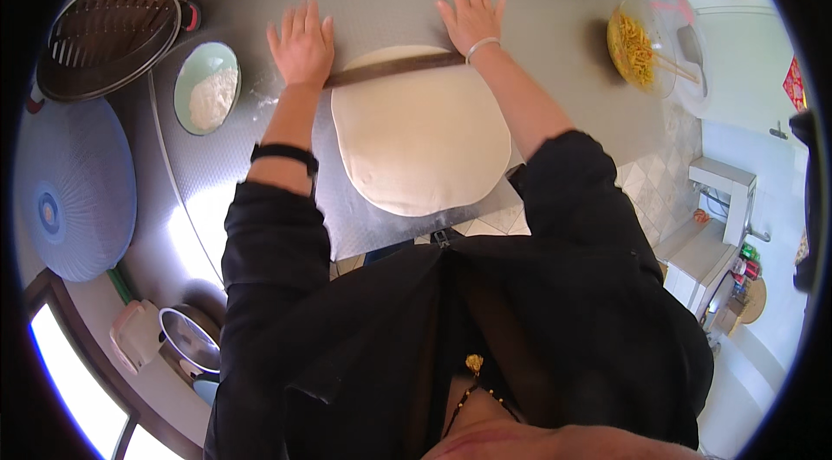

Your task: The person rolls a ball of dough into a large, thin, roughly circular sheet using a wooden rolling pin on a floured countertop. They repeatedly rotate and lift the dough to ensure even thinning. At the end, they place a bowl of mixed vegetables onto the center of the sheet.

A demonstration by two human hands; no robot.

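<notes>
A broad sheet of pale dough (420,135) lies on the metal worktop, its near edge close to the front edge. Across its far part rests a dark wooden rolling pin (394,70). My left hand (302,44) is over the pin's left end, open, its fingers stretched forward past the pin. At the other end my right hand (473,22) reaches out the same way, open with fingers spread and a bracelet at the wrist. Both palms hide the ends of the pin. I cannot tell how firmly they press on it.
Left of my left hand stands a bowl of white flour (212,100). Beyond it are a dark pan with a slotted insert (113,35) and a round blue lid (78,191). A glass bowl of yellow shredded food (637,48) with chopsticks stands at the right.
</notes>
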